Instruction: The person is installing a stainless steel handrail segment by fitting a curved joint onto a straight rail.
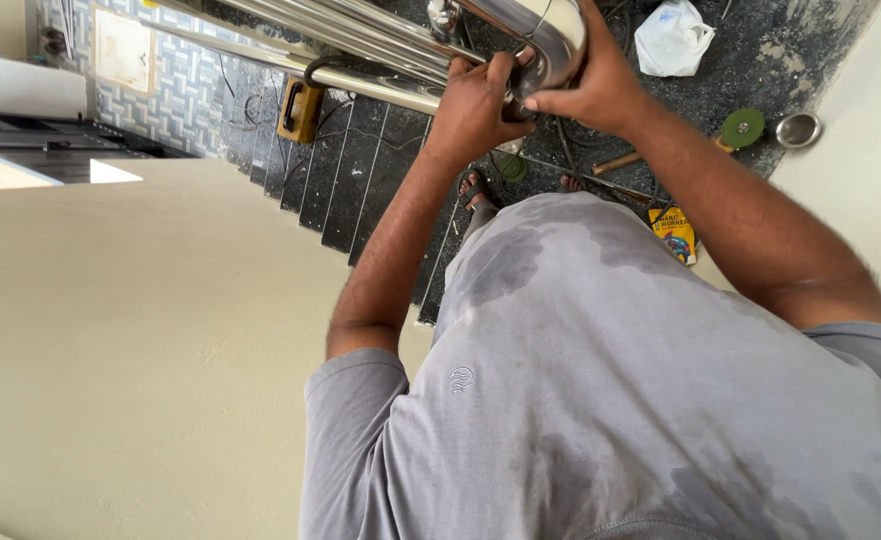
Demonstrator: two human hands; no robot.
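My left hand (476, 100) is closed around a polished steel handrail pipe (381, 85) where it meets a curved steel bend (559, 35). My right hand (593, 82) wraps over that bend from the right, its thumb pressed under the curve. The two hands touch each other at the joint. Several parallel steel rails (311, 25) run off to the upper left. What lies between the fingers at the joint is hidden. My grey, sweat-marked shirt (601, 400) fills the lower right.
Black granite stairs (361, 170) drop away below, with cables and a yellow box-shaped tool (301, 108) on them. On the dark floor lie a white plastic bag (673, 38), a green disc (742, 127), a steel bowl (799, 129) and a yellow packet (674, 235). A cream wall (111, 350) stands left.
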